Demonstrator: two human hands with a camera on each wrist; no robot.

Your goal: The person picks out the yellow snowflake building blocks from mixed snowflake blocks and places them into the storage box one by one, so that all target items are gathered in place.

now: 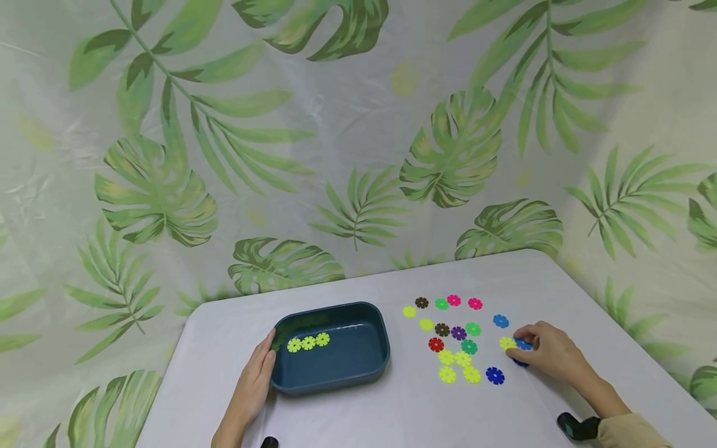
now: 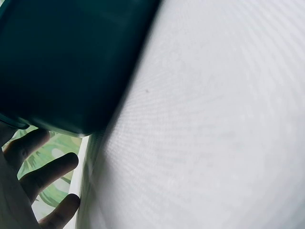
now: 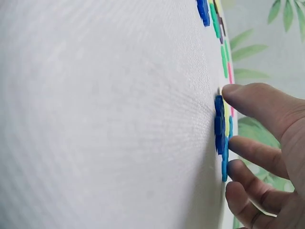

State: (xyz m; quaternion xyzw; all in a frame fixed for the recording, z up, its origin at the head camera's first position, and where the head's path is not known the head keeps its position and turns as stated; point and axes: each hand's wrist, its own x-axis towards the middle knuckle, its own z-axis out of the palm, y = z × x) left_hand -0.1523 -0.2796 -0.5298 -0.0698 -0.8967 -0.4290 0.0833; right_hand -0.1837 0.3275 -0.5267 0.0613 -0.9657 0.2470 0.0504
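My left hand (image 1: 252,379) lies along the left side of a dark blue-green tray (image 1: 336,371), its fingertips at the rim. In the left wrist view, extended fingers (image 2: 52,174) spread beside the tray's dark wall (image 2: 71,57). Three yellow snowflake discs (image 1: 308,343) lie in a row inside the tray. Over at the right of the table, my right hand (image 1: 551,353) reaches down with thumb and fingers apart around a yellow snowflake disc (image 1: 506,343). A light blue disc (image 1: 523,344) and a dark blue disc (image 3: 219,125) lie beside it, partly hidden by the hand.
Several more snowflake discs in yellow, green, pink, brown, purple and red, such as a red one (image 1: 435,345), lie scattered between tray and right hand. A dark blue disc (image 1: 495,376) lies nearer me. Behind the white table (image 1: 414,417) hangs a leaf-patterned curtain (image 1: 358,143).
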